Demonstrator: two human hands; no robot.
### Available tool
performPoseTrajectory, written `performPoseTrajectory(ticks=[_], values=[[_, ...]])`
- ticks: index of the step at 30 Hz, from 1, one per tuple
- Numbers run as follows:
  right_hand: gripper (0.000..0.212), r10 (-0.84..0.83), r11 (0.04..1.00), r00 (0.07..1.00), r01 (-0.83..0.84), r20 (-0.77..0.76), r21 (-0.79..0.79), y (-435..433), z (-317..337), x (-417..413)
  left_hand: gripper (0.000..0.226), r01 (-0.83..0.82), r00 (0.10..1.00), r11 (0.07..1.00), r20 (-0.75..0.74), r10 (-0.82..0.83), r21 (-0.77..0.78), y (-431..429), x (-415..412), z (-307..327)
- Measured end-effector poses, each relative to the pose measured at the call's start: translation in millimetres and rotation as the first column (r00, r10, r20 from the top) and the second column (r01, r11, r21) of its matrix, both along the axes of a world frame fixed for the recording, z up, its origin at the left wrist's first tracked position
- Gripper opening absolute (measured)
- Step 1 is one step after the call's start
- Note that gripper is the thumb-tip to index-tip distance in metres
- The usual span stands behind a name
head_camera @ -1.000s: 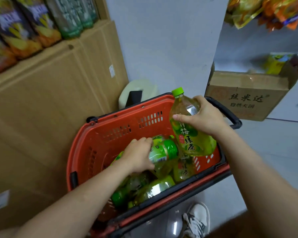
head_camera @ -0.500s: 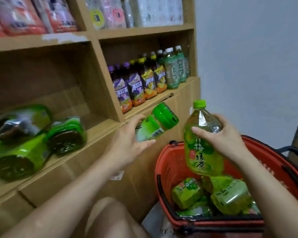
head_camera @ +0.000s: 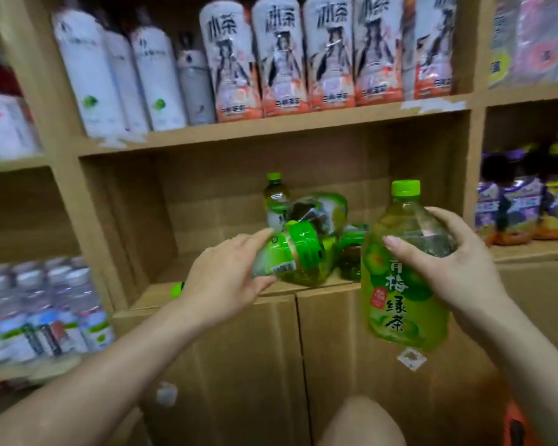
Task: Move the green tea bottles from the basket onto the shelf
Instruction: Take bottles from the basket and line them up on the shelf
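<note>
2 grips: left hand (head_camera: 221,278) fingers (head_camera: 255,238) round a sideways green tea bottle (head_camera: 295,259), right hand (head_camera: 458,272) fingers (head_camera: 409,252) round an upright bottle (head_camera: 400,304)

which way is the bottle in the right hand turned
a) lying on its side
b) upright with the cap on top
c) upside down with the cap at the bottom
b: the right hand grips the green tea bottle upright, with its green cap at the top.

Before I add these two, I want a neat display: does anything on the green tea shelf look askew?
Yes. The green tea bottles already there lie toppled in a heap; only one bottle at the back stands upright, unlike the rows above.
</note>
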State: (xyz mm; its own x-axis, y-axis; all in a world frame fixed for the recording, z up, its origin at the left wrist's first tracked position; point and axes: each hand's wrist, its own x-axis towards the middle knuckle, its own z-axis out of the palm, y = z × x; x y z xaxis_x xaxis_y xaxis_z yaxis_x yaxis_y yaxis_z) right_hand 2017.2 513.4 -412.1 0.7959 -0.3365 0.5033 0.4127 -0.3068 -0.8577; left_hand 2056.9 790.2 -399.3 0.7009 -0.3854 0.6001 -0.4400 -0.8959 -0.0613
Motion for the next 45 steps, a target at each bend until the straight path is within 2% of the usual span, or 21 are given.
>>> performPoseTrajectory(ticks=[3, 7, 12, 17, 19, 22, 24, 26, 30, 34, 37, 40, 43, 45], values=[[0.073, 0.082, 0.995, 0.996, -0.080, 0.028, -0.054, 55, 10, 20, 0.070, -0.250, 0.966, 0.967, -0.076, 0.246, -0.050, 44, 21, -2], [0.078, 0.072, 0.987, 0.994, -0.060, 0.078, -0.150, 128, 12, 58, 0.064, -0.400, 0.905, 0.916, -0.150, 0.397, 0.013, 83, 62, -6], [0.084, -0.016, 0.982, 0.998, 0.027, 0.060, -0.187, 198, 1, 110, 0.059, -0.412, 0.872, 0.910, -0.268, 0.410, 0.054, 103, 115, -23], [0.085, -0.086, 0.957, 0.996, 0.075, -0.029, -0.280, 220, -9, 143, 0.055, -0.371, 0.866, 0.926, -0.333, 0.373, 0.073, 108, 139, -25], [0.084, -0.144, 0.903, 0.989, 0.140, 0.021, -0.406, 219, -12, 149, 0.059, -0.344, 0.838, 0.934, -0.418, 0.351, 0.095, 112, 143, -15], [0.077, -0.167, 0.720, 0.963, 0.265, 0.210, -0.642, 216, -25, 148, 0.079, -0.313, 0.779, 0.939, -0.527, 0.341, 0.144, 121, 141, -6], [0.076, -0.160, 0.611, 0.939, 0.336, 0.304, -0.716, 213, -37, 148, 0.095, -0.300, 0.740, 0.940, -0.582, 0.338, 0.163, 125, 137, -7], [0.076, -0.175, 0.576, 0.928, 0.367, 0.329, -0.730, 210, -42, 152, 0.105, -0.312, 0.711, 0.936, -0.614, 0.343, 0.162, 127, 133, -11], [0.079, -0.185, 0.588, 0.924, 0.377, 0.335, -0.716, 217, -43, 158, 0.109, -0.357, 0.709, 0.911, -0.576, 0.407, 0.204, 125, 122, -19], [0.084, -0.153, 0.582, 0.942, 0.331, 0.300, -0.743, 220, -40, 162, 0.088, -0.378, 0.806, 0.912, -0.427, 0.410, 0.162, 125, 101, -21], [0.087, -0.111, 0.565, 0.958, 0.281, 0.266, -0.776, 214, -38, 159, 0.087, -0.441, 0.775, 0.879, -0.416, 0.476, 0.185, 130, 87, -25], [0.082, 0.032, 0.603, 0.946, 0.238, 0.322, -0.761, 211, -42, 146, 0.094, -0.525, 0.740, 0.843, -0.428, 0.519, 0.115, 136, 74, -41], [0.085, 0.217, 0.583, 0.903, 0.184, 0.370, -0.791, 222, -54, 130, 0.086, -0.530, 0.794, 0.846, -0.387, 0.470, -0.061, 139, 61, -54], [0.087, 0.304, 0.558, 0.900, 0.097, 0.312, -0.824, 236, -59, 125, 0.086, -0.501, 0.810, 0.863, -0.382, 0.445, -0.057, 141, 52, -44]])
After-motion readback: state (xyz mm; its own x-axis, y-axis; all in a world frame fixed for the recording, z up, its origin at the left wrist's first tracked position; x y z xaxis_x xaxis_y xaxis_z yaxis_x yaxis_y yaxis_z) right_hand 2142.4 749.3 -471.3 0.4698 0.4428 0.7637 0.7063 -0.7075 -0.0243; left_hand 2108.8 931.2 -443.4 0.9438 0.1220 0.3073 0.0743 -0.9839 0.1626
